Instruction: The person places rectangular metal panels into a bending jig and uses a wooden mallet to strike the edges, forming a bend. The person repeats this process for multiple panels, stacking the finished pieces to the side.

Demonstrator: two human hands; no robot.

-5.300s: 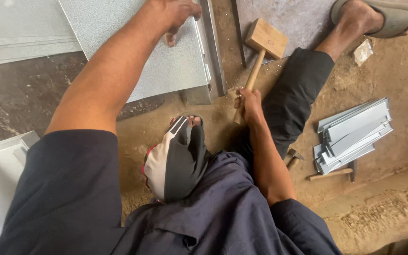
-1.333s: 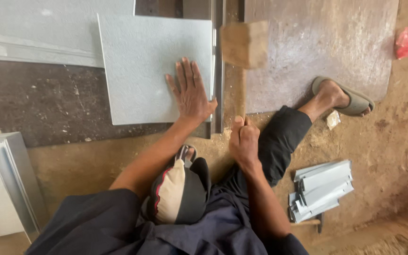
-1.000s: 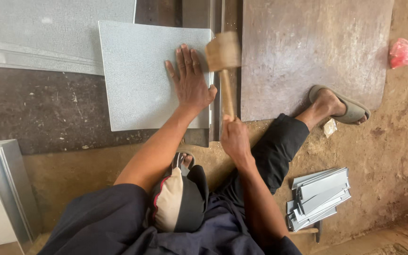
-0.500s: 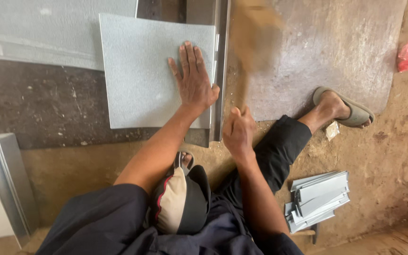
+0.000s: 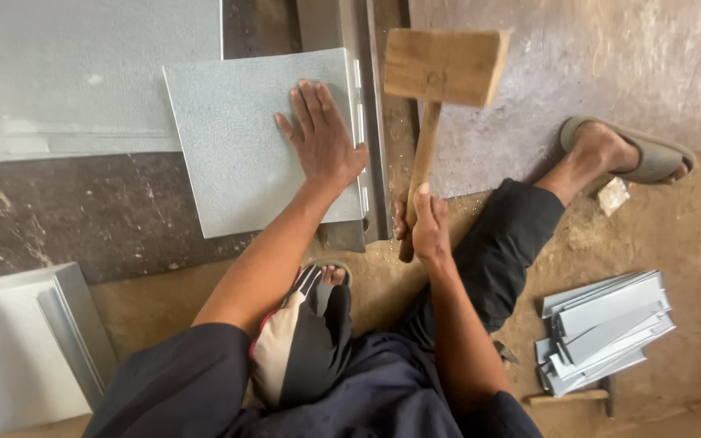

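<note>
Mid-job by look of it: square grey metal sheet (image 5: pixel 253 146) lies flat on floor, right edge against steel bar (image 5: pixel 367 122), edge fold not visibly finished. Stack of bent metal strips (image 5: pixel 602 328) sits near right edge of floor, maybe done pieces, can't say for sure.

Left hand (image 5: pixel 322 138) flat on sheet near its right edge, fingers spread, pressing, gripping nothing.

Right hand (image 5: pixel 423 223) wrapped tight round handle of wooden mallet (image 5: pixel 444 69), head raised over bar, arm bent at elbow.
</note>
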